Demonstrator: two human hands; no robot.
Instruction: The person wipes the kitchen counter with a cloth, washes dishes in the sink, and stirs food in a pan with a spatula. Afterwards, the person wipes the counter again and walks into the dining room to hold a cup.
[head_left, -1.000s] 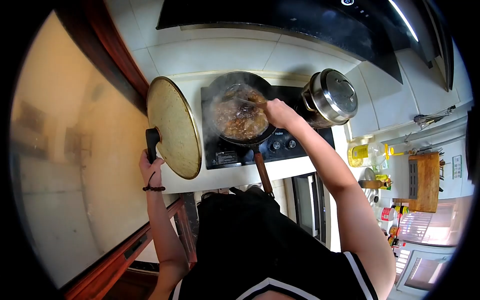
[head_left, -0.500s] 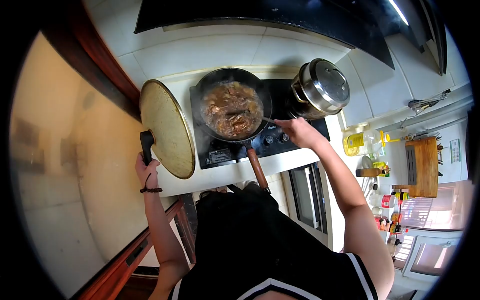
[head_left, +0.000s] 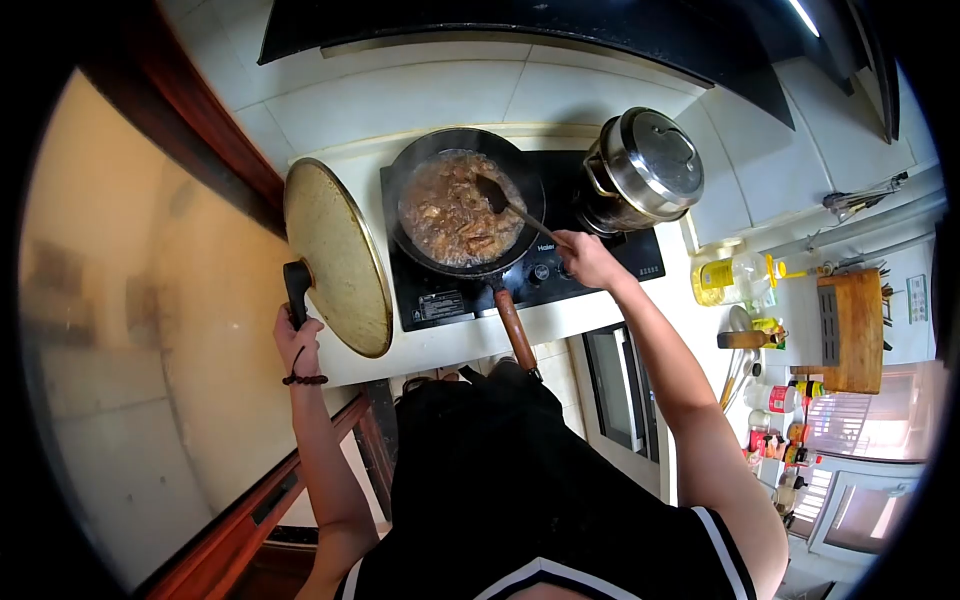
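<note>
My left hand [head_left: 297, 342] is closed round the black handle of a large round lid [head_left: 338, 258], which stands tilted on edge left of the stove. In my right hand [head_left: 590, 260] is the handle of a dark spatula [head_left: 493, 194], its blade showing over the food. Brown, bubbling food [head_left: 455, 215] lies in a black wok [head_left: 405, 160], with faint steam over it. The wok's wooden handle [head_left: 514, 328] points toward my body, and neither hand touches it.
A lidded steel pot [head_left: 655, 165] stands on the right of the black stove [head_left: 640, 262]. Farther right are an oil bottle [head_left: 733, 279], several seasoning bottles and a wooden cutting board [head_left: 855, 335]. The range hood [head_left: 560, 22] hangs above, and a brown door frame [head_left: 215, 130] is at left.
The spatula blade has come up out of the food and is now plainly visible. My right hand has moved away from the wok's middle, toward the stove's front. My left hand still grips the lid.
</note>
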